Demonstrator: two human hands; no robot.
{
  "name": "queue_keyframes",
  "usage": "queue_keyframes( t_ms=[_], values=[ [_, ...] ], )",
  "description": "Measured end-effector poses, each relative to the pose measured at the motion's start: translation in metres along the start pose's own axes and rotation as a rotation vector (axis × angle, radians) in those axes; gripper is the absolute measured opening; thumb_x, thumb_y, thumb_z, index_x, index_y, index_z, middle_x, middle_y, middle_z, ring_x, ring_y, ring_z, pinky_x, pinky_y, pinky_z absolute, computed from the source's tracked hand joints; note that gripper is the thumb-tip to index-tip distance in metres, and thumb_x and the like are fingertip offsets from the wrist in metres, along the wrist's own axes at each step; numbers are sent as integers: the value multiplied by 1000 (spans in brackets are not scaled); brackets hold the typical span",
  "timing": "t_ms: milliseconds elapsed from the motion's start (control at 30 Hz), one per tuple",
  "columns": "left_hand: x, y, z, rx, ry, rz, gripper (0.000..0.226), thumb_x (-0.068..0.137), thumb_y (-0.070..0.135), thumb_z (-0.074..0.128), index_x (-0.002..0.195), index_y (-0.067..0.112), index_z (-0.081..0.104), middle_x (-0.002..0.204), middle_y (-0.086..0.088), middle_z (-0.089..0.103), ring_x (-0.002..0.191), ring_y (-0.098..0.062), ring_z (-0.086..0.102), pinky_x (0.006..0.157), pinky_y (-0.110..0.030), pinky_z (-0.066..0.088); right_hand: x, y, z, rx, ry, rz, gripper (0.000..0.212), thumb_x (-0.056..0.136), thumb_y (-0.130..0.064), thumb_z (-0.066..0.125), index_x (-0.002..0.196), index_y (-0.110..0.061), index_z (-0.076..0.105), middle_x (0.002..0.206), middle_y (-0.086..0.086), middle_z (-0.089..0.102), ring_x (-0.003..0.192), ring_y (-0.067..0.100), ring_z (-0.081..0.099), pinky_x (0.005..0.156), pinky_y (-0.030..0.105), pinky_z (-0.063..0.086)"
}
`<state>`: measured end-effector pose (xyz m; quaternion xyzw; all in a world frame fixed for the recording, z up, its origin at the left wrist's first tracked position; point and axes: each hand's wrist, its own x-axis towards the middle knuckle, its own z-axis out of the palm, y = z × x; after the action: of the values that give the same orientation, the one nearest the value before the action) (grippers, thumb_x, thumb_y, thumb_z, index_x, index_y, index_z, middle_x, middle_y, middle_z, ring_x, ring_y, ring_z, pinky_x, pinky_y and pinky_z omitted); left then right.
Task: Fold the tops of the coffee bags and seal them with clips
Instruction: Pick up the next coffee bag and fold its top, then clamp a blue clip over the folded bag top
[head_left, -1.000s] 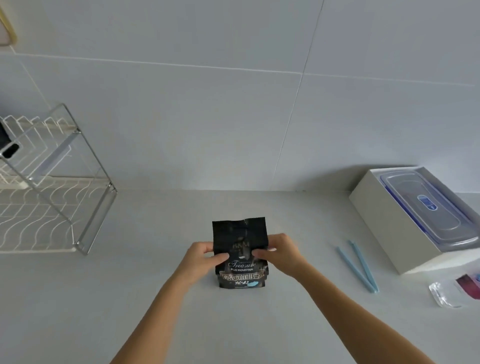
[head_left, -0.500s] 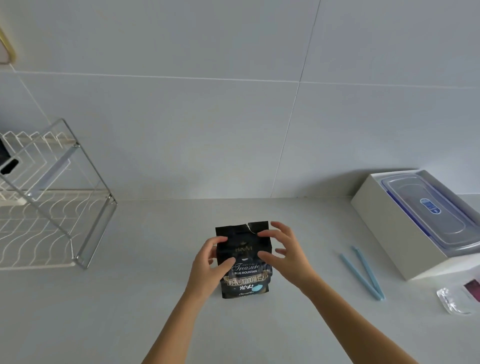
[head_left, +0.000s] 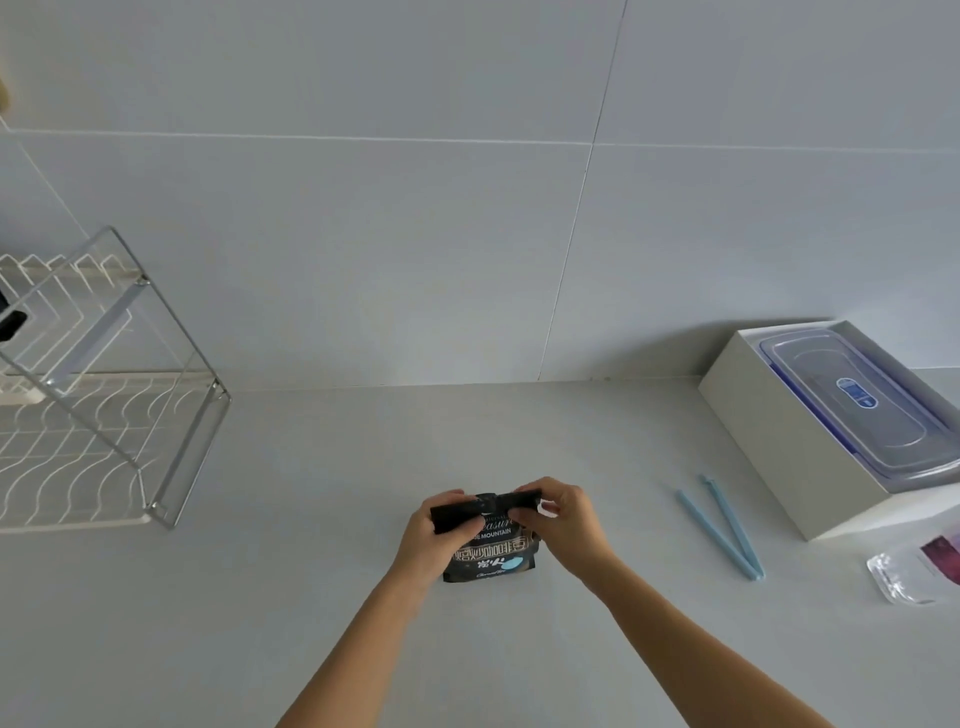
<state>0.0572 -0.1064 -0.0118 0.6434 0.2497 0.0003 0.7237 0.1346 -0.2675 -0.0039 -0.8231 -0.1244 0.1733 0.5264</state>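
Item one, far left: a wire dish rack (head_left: 98, 415), white wavy grid with a clear frame, standing on the pale grey counter (head_left: 260, 597) against the tiled wall (head_left: 415, 234). A dark object sits at its left edge, too cropped to identify.

Item two, centre: my left hand (head_left: 434, 538), thumb in front and fingers behind, pinching the left end of the folded top of the coffee bag (head_left: 491, 551).

Item three: the coffee bag itself, black with pale lettering and a blue mark low on the front, standing upright on the counter between my two hands. Its top is turned over into a flat band running side to side.

Item four: my right hand (head_left: 563, 525), fingertips curled and pinching the right end of that same fold.

Item five, right of the bag and well apart from it: two pale blue sealing clips (head_left: 727, 530), long and thin, lying on the counter and meeting at their near ends.

Item six, far right: a white box (head_left: 779, 431) holding a clear lidded container (head_left: 852, 400) with a blue label.

Item seven, bottom right edge: a clear plastic packet (head_left: 909, 571), contents reddish, partly cropped.
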Motion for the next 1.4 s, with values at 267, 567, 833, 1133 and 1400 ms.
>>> queue_keyframes(
  t_ms=[267, 567, 833, 1133, 1400],
  values=[
    [8, -7, 0, 37, 29, -41, 34, 77, 15, 74, 108, 7, 63, 104, -13, 71, 90, -20, 68, 67, -22, 52, 2, 3, -6, 130, -85, 74, 18, 84, -3, 63, 95, -14, 72, 99, 4, 72, 81, 5, 69, 67, 15, 53],
    [16, -14, -4, 15, -8, -48, 35, 77, 18, 74, 109, 5, 62, 106, -13, 70, 96, -23, 67, 70, -25, 51, -10, 72, -99, -194, 268, 250, 42, 87, -12, 62, 128, -17, 53, 133, 6, 50, 120, 24, 49, 99, 38, 41],
    [21, -13, -9, 87, -52, -33, 33, 77, 22, 74, 105, 8, 61, 98, -7, 70, 90, -20, 66, 67, -19, 51, -31, 153, -166, -512, 287, 620, 54, 88, -24, 61, 138, -17, 41, 142, 20, 36, 126, 41, 34, 109, 41, 27],
    [13, -15, -7, 133, -163, -60, 33, 77, 19, 74, 105, 7, 59, 100, -9, 66, 94, -20, 63, 73, -24, 49, -49, 143, -133, -554, 282, 322, 11, 79, -8, 71, 89, -12, 69, 100, 11, 61, 99, 31, 53, 75, 33, 42],
    [-6, -24, 3, 128, -255, -94, 33, 77, 18, 74, 105, 8, 60, 98, -6, 65, 91, -16, 62, 74, -23, 51, -36, 50, -115, 74, -23, 217, 3, 85, -2, 64, 85, -4, 66, 70, 2, 54, 66, 14, 49, 65, 20, 47]
  ],
)
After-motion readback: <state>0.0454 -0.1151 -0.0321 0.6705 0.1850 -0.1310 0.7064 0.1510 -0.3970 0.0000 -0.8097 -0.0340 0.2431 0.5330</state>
